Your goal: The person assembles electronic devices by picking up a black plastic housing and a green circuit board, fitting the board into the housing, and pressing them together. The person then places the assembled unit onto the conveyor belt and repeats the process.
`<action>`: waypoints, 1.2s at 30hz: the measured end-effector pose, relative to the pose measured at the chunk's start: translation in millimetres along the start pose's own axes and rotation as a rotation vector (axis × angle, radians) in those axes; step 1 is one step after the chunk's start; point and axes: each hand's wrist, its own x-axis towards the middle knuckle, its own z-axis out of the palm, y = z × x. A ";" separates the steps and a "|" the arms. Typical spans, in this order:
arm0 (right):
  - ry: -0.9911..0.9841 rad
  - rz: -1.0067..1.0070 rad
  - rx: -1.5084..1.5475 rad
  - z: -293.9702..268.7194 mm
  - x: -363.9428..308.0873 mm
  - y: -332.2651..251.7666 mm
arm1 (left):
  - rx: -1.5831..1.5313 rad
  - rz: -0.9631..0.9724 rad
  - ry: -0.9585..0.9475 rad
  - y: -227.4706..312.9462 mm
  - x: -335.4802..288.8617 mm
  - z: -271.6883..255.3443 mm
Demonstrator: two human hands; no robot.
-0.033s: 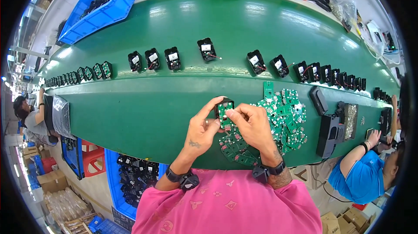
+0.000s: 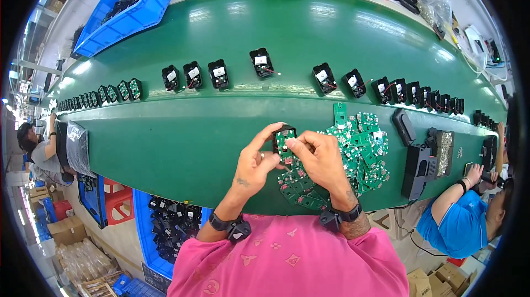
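My left hand (image 2: 251,167) is closed around a small black plastic housing (image 2: 286,127), its index finger along the far side. Inside the housing lies a green circuit board (image 2: 283,136) with small parts on it. My right hand (image 2: 320,159) has thumb and fingers pressed together at the board's right edge; the exact fingertip contact is partly hidden. A loose pile of green circuit boards (image 2: 361,150) lies beside and beneath my right hand. Beyond my hands, open black housings (image 2: 219,75) with white parts and thin red wires stand in a row.
Housings with boards fitted (image 2: 135,88) line up at the left. A black power tool-like device (image 2: 415,172) lies right of the pile, beside a box of small metal parts (image 2: 445,153). Blue crates (image 2: 141,225) stand below and at far left. A co-worker in blue (image 2: 455,222) sits at right.
My left thumb and lower fingers have shifted slightly by the housing. My right hand and the other things look the same.
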 end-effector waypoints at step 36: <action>0.021 -0.086 0.458 63.3 15.4 18.7 | 0.250 0.188 0.393 -30.2 7.5 2.6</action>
